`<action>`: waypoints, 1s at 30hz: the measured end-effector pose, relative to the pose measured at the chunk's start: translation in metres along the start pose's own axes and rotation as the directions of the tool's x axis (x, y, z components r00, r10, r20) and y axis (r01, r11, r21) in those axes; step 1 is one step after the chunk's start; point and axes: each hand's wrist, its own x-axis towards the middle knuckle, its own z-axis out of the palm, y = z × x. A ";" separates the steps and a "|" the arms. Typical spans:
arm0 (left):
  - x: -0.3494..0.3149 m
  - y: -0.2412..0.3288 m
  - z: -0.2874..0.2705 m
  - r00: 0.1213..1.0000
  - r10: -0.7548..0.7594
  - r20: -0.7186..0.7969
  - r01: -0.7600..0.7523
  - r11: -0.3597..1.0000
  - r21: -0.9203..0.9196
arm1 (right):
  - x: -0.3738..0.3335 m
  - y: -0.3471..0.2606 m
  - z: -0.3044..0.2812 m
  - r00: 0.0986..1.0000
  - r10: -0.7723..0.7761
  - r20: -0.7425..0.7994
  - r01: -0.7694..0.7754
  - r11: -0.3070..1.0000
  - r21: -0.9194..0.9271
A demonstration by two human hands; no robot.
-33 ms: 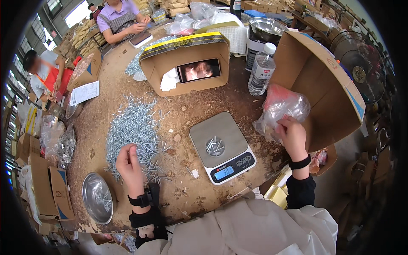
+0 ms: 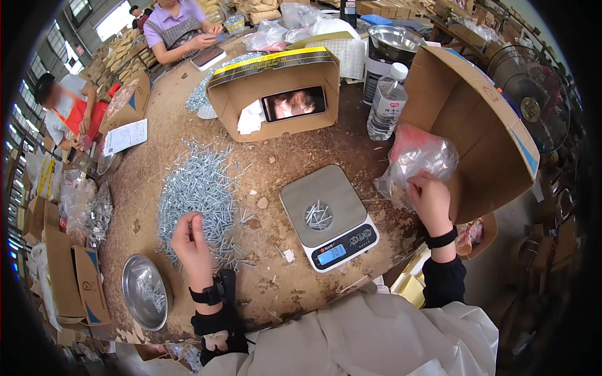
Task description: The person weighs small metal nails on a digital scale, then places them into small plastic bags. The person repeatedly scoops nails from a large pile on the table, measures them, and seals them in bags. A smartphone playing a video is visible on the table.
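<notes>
Screws (image 2: 197, 188) lie heaped left of the scale (image 2: 345, 200), where the left hand (image 2: 193, 247) hangs at the pile's near edge, thumb and forefinger brought together; whether a screw is caught between them cannot be told. Right of the scale, the right hand (image 2: 433, 200) pinches the edge of a clear plastic bag (image 2: 423, 158), a grip that seems meant to keep the loose film in check. A small group of screws sits on the scale itself, presumably for weighing, inside a round outline that may be a shallow dish. Farther left of the scale, a metal bowl (image 2: 132, 291) holds a few more, likely kept close to the left hand for easy reach. Beyond the scale, a phone (image 2: 295, 103) leans inside an open box (image 2: 241, 94), apparently propped for viewing; a bottle (image 2: 384, 111) stands beyond and to the right, beside a large carton (image 2: 467, 94). Red shows through the bag, its source blurred by creased film; far beyond the scale, a co-worker (image 2: 169, 31) is cut off at the top edge
</notes>
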 end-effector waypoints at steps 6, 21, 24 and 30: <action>0.001 -0.001 -0.004 0.999 0.035 0.015 -0.036 0.991 0.129 | 0.009 -0.004 0.020 0.984 -0.128 0.124 0.139 0.987 -0.080; 0.004 0.005 0.006 0.998 0.044 -0.035 -0.038 0.986 0.162 | -0.002 -0.005 0.032 0.994 -0.108 0.006 0.108 0.994 -0.013; 0.004 0.006 0.008 0.999 0.031 -0.045 -0.028 0.997 0.069 | -0.004 -0.005 0.036 0.992 -0.122 0.023 0.122 0.992 -0.018; -0.009 0.062 0.043 0.975 0.067 0.214 -0.012 0.969 -0.245 | -0.005 -0.008 0.035 0.993 -0.115 0.005 0.115 0.993 0.029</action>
